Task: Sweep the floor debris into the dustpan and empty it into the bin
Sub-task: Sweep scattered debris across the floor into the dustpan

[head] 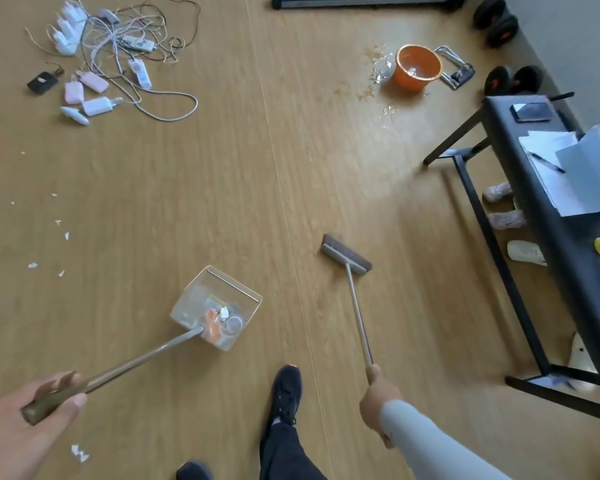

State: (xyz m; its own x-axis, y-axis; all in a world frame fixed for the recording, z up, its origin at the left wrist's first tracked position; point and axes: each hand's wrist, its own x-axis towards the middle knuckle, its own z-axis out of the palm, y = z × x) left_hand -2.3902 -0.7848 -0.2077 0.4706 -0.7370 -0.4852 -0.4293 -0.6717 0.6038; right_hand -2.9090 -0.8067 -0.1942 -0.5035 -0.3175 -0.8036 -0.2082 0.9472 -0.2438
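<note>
left hand (25, 415): gripping dustpan (216, 306) handle, scraps inside | right hand (378, 407): gripping broom (346, 256) handle | bin (417, 67): 1 o'clock, debris (374, 67) beside it

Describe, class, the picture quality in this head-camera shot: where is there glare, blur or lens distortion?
Head view: pale glare washes the floor beside the black bench; the wide lens bends the floor seam and fans the bench outward; the left hand on the dustpan handle is soft and smeared near the corner; the broom head and orange bin look fairly sharp.
</note>
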